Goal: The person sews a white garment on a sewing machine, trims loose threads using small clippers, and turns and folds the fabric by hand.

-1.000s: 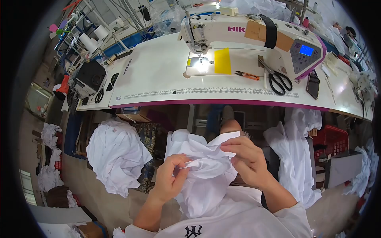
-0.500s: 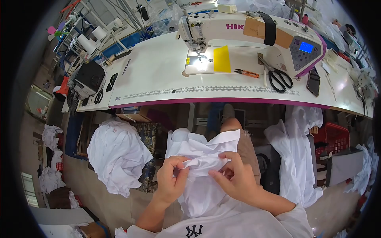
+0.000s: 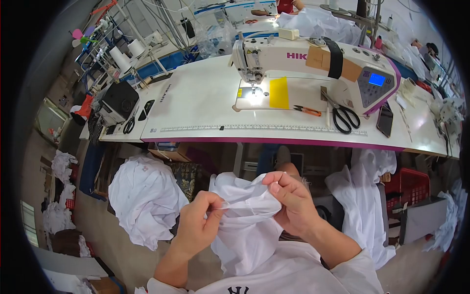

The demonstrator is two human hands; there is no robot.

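A crumpled white cloth (image 3: 247, 230) lies over my lap below the table edge, its upper part lifted between both hands. My left hand (image 3: 199, 220) pinches the cloth's left side between thumb and fingers. On the right, my right hand (image 3: 292, 201) holds the cloth's upper right edge with thumb and forefinger, the other fingers curled behind it. Beyond the hands stands a white sewing machine (image 3: 293, 55) with its lamp lit over the needle area. A yellow piece (image 3: 279, 93) lies flat beside the needle.
Black-handled scissors (image 3: 345, 119), orange snips (image 3: 307, 110) and a phone (image 3: 385, 121) rest on the white table (image 3: 196, 108). White cloth heaps (image 3: 144, 201) flank my lap, another hanging at right (image 3: 361, 210). A red basket (image 3: 409, 186) stands further right. Part of a person (image 3: 290, 6) shows at the top.
My right hand has closed on the cloth and raised its right side. My left hand keeps its pinch, slightly further left. The view has tilted up, so the table appears lower.
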